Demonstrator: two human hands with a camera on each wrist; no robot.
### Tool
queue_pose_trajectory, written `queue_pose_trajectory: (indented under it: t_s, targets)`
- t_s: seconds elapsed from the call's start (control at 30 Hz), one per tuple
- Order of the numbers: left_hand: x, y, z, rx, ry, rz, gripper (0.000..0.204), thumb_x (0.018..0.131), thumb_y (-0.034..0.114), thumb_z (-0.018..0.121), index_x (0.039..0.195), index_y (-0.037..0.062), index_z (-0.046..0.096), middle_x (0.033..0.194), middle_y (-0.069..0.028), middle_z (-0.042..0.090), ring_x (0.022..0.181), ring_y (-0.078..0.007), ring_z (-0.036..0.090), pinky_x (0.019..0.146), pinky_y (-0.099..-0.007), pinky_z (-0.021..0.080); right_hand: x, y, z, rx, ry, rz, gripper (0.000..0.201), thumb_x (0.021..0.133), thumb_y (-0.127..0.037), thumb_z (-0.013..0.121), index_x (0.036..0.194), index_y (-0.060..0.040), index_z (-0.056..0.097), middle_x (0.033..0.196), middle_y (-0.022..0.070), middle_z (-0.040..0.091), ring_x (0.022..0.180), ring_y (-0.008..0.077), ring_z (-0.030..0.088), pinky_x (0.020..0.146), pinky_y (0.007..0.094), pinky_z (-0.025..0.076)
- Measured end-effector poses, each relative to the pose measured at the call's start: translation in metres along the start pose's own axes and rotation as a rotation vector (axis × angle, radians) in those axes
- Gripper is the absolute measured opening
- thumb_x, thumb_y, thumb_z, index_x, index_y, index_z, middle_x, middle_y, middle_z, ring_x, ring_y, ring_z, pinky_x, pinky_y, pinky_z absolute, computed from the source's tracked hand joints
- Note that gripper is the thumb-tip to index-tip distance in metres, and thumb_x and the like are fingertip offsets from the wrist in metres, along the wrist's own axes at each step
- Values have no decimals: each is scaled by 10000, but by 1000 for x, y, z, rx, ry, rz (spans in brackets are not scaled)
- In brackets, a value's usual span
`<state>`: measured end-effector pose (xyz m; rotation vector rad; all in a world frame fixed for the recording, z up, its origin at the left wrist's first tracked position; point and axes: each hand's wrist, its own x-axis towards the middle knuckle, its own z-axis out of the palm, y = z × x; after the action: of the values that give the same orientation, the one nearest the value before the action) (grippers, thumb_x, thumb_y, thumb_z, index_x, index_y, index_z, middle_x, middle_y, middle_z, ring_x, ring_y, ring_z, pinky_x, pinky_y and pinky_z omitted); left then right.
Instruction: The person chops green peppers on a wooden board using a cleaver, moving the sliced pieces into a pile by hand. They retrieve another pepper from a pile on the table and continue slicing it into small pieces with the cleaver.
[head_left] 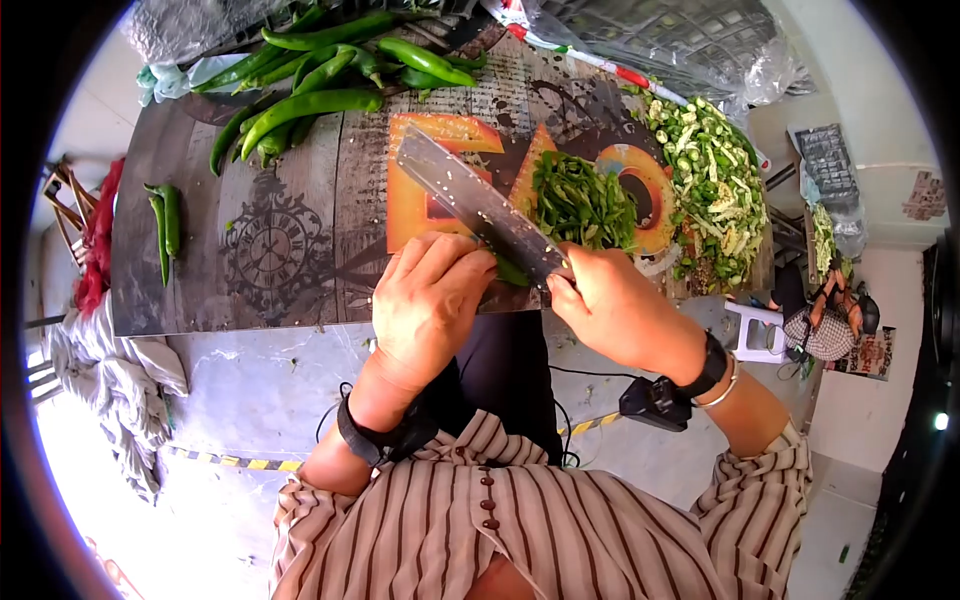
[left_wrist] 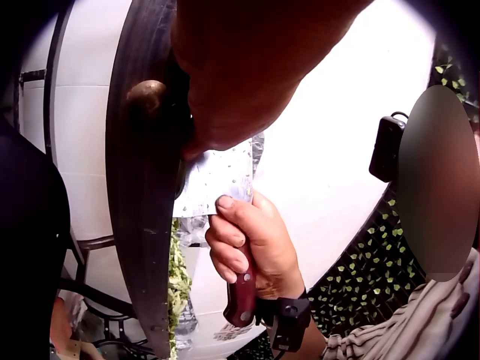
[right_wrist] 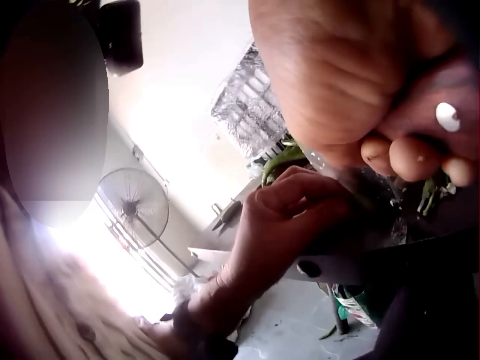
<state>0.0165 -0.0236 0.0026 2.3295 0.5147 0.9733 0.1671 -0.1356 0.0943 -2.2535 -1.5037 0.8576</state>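
Observation:
The right hand [head_left: 625,310] grips a broad cleaver [head_left: 470,195], its blade slanting up and left over the table; the red handle [left_wrist: 241,296] shows in the left wrist view. Curled fingers of the left hand [head_left: 428,300] hold a green pepper [head_left: 512,272] against the near side of the blade, at the table's front edge; most of the pepper is hidden under hand and blade. Sliced green pieces [head_left: 585,205] lie in a pile just right of the blade. In the right wrist view the left hand [right_wrist: 281,225] bends over the edge.
Whole green peppers [head_left: 310,100] lie at the back left, with two more [head_left: 168,225] at the far left. A large heap of chopped pepper [head_left: 710,190] covers the table's right end. Plastic-wrapped crates [head_left: 670,45] stand behind. Another person [head_left: 825,320] sits beyond, right.

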Motion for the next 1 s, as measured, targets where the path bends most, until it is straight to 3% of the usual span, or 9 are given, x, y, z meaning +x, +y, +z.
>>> queue_pose_trajectory:
  t_s: [0.27, 0.4, 0.43, 0.5, 0.6, 0.67, 0.8, 0.93, 1.0]
  targets:
    - [0, 1, 2, 38, 57, 65, 139, 717, 87, 745, 844, 97, 691, 860, -17, 618, 823, -232, 593, 723, -336, 489, 3, 0, 10, -16, 128, -119, 181, 842, -107, 553, 784, 62, 528, 675, 259, 586, 665, 441, 597, 608, 495, 473]
    - [-1, -4, 7, 54, 65, 128, 121, 724, 118, 733, 834, 114, 681, 868, -21, 619, 903, -249, 602, 805, -365, 485, 33, 3, 29, -130, 193, -285, 165, 831, -120, 565, 781, 37, 551, 713, 251, 601, 698, 435, 605, 644, 503, 471]
    - [-3, 0, 5, 46, 29, 60, 111, 729, 125, 732, 828, 111, 684, 867, -28, 625, 890, -263, 597, 835, -380, 476, 29, 4, 26, -135, 215, -283, 165, 831, -120, 565, 781, 37, 551, 713, 251, 601, 698, 435, 605, 644, 503, 471]
    - [-3, 1, 4, 59, 57, 90, 110, 731, 130, 732, 828, 113, 684, 861, -29, 621, 878, -266, 593, 849, -382, 471, 34, -3, 26, -134, 211, -286, 145, 813, -111, 551, 789, 31, 568, 759, 257, 621, 732, 441, 614, 667, 516, 476]
    - [-4, -1, 1, 56, 53, 117, 99, 747, 147, 728, 831, 118, 683, 839, -29, 599, 855, -266, 584, 886, -389, 458, 25, 9, 13, -60, 235, -152, 203, 808, -107, 540, 878, 61, 629, 777, 286, 631, 768, 438, 639, 690, 501, 506]
    - [-4, -1, 3, 69, 84, 116, 99, 734, 105, 734, 826, 101, 697, 825, -22, 613, 814, -250, 574, 775, -349, 459, 16, 13, 1, -77, 304, -89, 202, 832, -112, 526, 866, 69, 608, 759, 285, 621, 755, 441, 631, 685, 505, 496]
    - [-4, -3, 3, 97, 85, 143, 96, 736, 114, 738, 824, 103, 701, 818, -19, 611, 813, -246, 573, 779, -344, 457, -9, 5, -11, -24, 266, -68, 230, 866, -138, 519, 832, 84, 567, 742, 290, 603, 727, 463, 612, 670, 501, 480]
    - [-3, -2, 3, 44, 87, 112, 96, 735, 123, 742, 819, 106, 699, 812, -16, 606, 813, -237, 579, 825, -366, 454, -25, -2, -6, -37, 148, -86, 211, 883, -125, 521, 852, 82, 545, 704, 287, 588, 699, 466, 601, 642, 500, 475]
    - [-5, -4, 6, 72, 62, 82, 105, 752, 143, 725, 848, 140, 683, 825, -4, 581, 846, -233, 587, 969, -415, 437, -27, -1, -4, -47, 146, -83, 208, 884, -123, 519, 857, 82, 545, 704, 284, 588, 697, 464, 601, 638, 499, 475]
